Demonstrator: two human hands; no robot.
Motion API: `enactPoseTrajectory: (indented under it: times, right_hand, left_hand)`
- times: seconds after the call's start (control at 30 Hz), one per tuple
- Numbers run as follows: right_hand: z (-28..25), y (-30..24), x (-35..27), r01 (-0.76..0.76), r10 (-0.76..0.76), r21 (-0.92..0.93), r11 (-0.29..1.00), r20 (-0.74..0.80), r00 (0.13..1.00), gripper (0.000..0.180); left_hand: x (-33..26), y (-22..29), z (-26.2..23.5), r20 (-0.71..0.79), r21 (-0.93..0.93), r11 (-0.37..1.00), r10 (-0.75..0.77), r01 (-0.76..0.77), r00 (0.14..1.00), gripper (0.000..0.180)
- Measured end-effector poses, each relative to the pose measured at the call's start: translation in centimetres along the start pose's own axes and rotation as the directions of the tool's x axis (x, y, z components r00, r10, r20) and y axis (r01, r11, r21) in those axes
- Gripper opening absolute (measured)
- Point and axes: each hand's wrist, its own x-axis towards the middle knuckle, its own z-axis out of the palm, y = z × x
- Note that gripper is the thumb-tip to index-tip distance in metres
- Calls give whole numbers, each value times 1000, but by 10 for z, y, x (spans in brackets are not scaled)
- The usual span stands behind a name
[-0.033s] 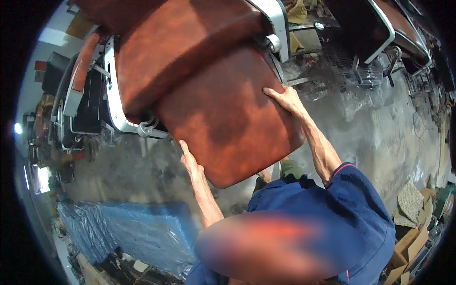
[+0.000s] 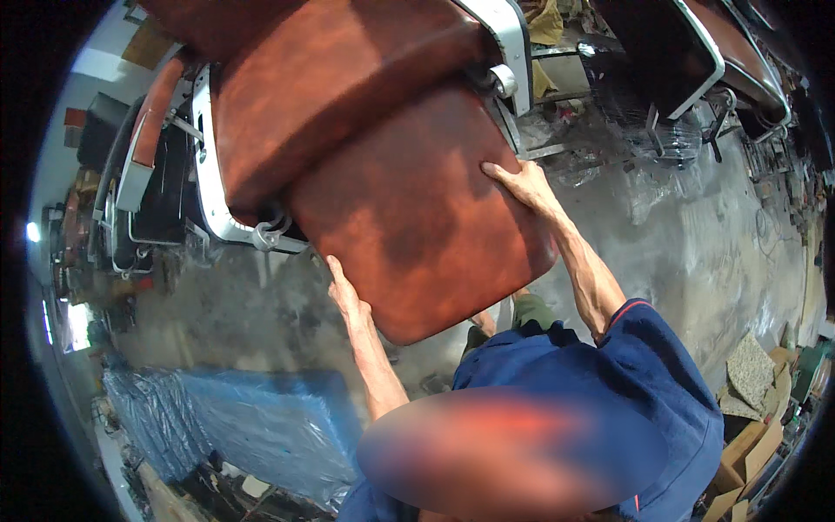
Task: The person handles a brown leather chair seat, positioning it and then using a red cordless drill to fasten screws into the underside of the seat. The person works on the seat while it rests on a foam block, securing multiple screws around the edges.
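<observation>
A reddish-brown padded leg rest (image 2: 426, 226) slopes out from under the front of a matching chair seat (image 2: 330, 96). My left hand (image 2: 344, 291) grips its left edge, thumb along the side and the other fingers hidden beneath. On the opposite edge, higher up, my right hand (image 2: 526, 184) holds the pad with the thumb on top; its fingers curl out of sight underneath. White side frames (image 2: 205, 161) with metal fittings flank the seat. A metal bracket (image 2: 271, 233) shows at the lower left corner of the seat.
Another brown chair (image 2: 148, 130) stands at the left, and dark chairs with pale frames (image 2: 700, 61) at the upper right. Blue plastic-wrapped goods (image 2: 261, 426) lie at lower left. Cardboard (image 2: 752, 452) is piled at lower right on the grey concrete floor (image 2: 687, 252).
</observation>
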Motion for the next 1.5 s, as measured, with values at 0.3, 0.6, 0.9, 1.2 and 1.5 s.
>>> enactPoseTrajectory:
  times: [0.3,0.6,0.9,1.2,1.5]
  right_hand:
    - [-26,-45,3,-32,32,-90,995,4,999,76]
    - [-24,-59,2,-21,11,-114,993,-84,996,92]
    - [-22,-61,-13,-6,-10,-161,987,-96,995,98]
    - [-24,-63,-80,-119,121,-138,983,4,993,92]
    - [-33,-51,-109,-103,110,-114,988,50,993,87]
  left_hand:
    - [-7,25,8,51,-97,995,-15,20,999,78]
    - [15,22,15,33,-81,997,10,-7,999,82]
    - [26,30,3,73,5,1000,16,-16,997,81]
    - [46,38,-13,4,230,973,35,-35,999,77]
    - [28,55,-30,135,178,984,2,-26,991,78]
